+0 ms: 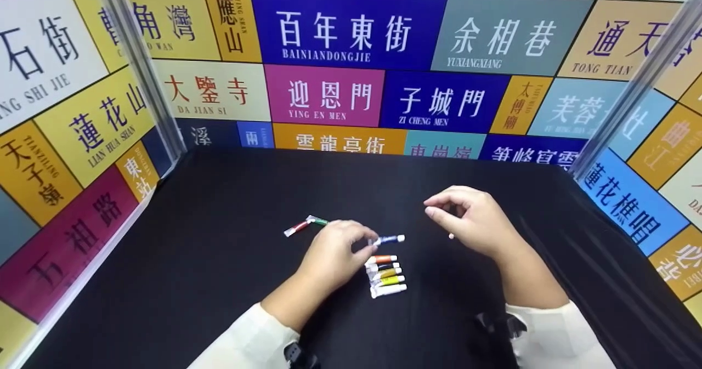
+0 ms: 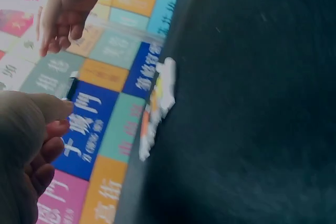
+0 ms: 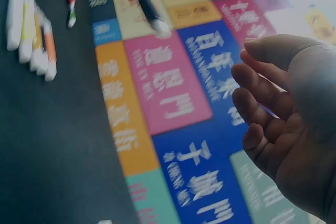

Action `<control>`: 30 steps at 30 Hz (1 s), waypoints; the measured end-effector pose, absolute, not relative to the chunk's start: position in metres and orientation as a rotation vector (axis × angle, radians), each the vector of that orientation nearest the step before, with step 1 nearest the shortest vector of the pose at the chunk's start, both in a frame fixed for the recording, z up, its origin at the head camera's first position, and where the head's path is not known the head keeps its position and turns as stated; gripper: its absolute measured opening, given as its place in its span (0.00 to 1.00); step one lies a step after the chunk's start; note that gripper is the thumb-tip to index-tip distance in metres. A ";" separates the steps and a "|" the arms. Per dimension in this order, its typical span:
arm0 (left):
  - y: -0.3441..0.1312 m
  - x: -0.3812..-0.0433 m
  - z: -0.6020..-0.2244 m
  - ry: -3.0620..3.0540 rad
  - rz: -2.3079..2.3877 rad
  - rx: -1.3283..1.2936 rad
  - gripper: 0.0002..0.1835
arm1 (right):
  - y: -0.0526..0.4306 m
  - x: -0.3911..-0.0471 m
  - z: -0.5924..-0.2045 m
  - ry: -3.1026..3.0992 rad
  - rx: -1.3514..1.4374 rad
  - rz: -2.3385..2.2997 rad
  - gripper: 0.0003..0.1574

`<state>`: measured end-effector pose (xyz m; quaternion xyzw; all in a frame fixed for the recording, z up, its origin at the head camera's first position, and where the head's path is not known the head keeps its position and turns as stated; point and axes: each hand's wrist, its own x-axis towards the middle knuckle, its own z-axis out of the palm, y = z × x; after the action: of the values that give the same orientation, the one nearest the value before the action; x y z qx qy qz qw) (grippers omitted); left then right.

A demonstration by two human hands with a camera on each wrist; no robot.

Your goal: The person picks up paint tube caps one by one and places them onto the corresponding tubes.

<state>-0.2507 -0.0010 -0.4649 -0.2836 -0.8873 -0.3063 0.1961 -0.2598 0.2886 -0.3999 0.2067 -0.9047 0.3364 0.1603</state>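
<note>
My left hand (image 1: 341,248) pinches a dark blue paint tube (image 1: 390,239) by its flat end, the white cap pointing right. In the right wrist view the blue tube (image 3: 149,11) hangs from the left fingertips above the black cloth. My right hand (image 1: 473,218) is held up to the right, fingers loosely bent with nothing between them, as the right wrist view of the right hand (image 3: 289,95) shows. Below the left hand lies a row of small paint tubes, among them an orange tube (image 1: 382,259), a yellow tube (image 1: 392,280) and a white tube (image 1: 389,290).
Left of the left hand lie a red tube (image 1: 296,228) and a green tube (image 1: 317,221), end to end. A small white piece (image 1: 451,236) shows just under the right hand. Black cloth (image 1: 219,281) covers the table, and panels printed with signs (image 1: 351,26) stand around it.
</note>
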 end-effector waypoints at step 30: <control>-0.011 -0.276 -0.510 -2.677 -0.783 -0.689 0.02 | 0.366 -0.319 -0.488 -3.031 0.268 0.953 0.30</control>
<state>-0.2761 -0.0113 -0.5097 -0.2378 -0.9234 -0.2700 0.1341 -0.3188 0.3656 -0.4884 0.0842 -0.9504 0.2986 -0.0236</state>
